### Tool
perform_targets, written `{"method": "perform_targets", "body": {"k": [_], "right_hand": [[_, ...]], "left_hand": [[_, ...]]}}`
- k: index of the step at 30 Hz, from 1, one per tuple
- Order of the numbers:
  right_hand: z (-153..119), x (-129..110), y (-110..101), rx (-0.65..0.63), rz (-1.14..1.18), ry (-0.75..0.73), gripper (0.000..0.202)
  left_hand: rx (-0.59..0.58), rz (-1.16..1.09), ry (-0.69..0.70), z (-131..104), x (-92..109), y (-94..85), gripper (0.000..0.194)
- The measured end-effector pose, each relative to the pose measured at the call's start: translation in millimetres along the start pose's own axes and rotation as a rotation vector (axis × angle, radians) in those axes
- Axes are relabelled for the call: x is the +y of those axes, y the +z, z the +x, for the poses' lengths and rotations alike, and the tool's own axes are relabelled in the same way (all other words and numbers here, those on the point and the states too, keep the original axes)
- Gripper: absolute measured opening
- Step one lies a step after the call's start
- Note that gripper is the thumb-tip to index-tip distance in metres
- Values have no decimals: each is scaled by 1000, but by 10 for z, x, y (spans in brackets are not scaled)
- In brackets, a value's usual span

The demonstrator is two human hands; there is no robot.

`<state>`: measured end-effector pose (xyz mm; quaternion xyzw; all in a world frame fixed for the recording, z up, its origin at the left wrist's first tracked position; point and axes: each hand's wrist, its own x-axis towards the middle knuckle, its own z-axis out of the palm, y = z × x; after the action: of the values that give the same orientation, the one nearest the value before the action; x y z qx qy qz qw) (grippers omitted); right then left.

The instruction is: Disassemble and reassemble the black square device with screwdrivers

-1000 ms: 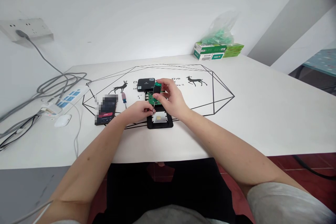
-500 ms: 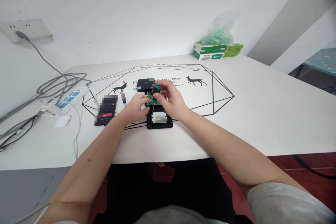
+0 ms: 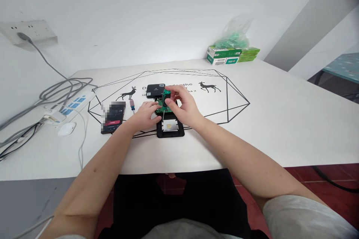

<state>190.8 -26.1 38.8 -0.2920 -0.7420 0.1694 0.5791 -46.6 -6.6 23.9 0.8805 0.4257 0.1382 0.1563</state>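
Observation:
My right hand (image 3: 183, 106) is closed round the green and black handle of a screwdriver (image 3: 166, 98), held nearly upright. The screwdriver's thin shaft points down at the near edge of a green circuit board (image 3: 159, 111). Fingers of my left hand (image 3: 146, 115) grip the board's left edge, with the thumb lower down near the black casing. That open black casing (image 3: 170, 134) lies in front of the board and shows a silver plate with a small gold square. Behind the board rests a black square cover (image 3: 154, 90) with small labels. My right hand hides part of the board.
A second screwdriver (image 3: 132, 105) and a partly blurred phone (image 3: 113, 117) lie to the left. Beyond them are a white earphone case (image 3: 67, 129), a power strip (image 3: 75, 106) and coiled grey cables (image 3: 61, 91). Green and white boxes (image 3: 224, 54) under a plastic bag stand back right.
The fingers of my right hand have shifted on the screwdriver handle, and more of the handle shows. My left hand stays at the board with only a slight shift.

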Motion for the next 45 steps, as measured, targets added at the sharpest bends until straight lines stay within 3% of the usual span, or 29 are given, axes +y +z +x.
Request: {"method": "perform_targets", "body": {"k": [11,14,18,24,28,37,45], "right_hand": [[20,15,12,39,77,83,34],[8,-5,-8,-12,92,78,31],[-11,-38,-33,-108,121,37,37],[-9,-7,-18,-12,-31,-98,40],[2,-2,-40,-11,0,-116,44],[-51,-30,10,-57,188,103,33],[-52,63,37,5,184,129,36]], "left_hand": [[-42,-35,-31,-31,57,-26,56],[-50,-39,-22,-33,48,-21,54],[-53,-31,-29,-28,32,-7,50],[-31,-25,-1,-16,23,6,46],[-38,-20,-9,-12,28,3,46],[-26,-30,6,-11,25,15,46],[-68,-8,-28,-14,57,8,61]]}}
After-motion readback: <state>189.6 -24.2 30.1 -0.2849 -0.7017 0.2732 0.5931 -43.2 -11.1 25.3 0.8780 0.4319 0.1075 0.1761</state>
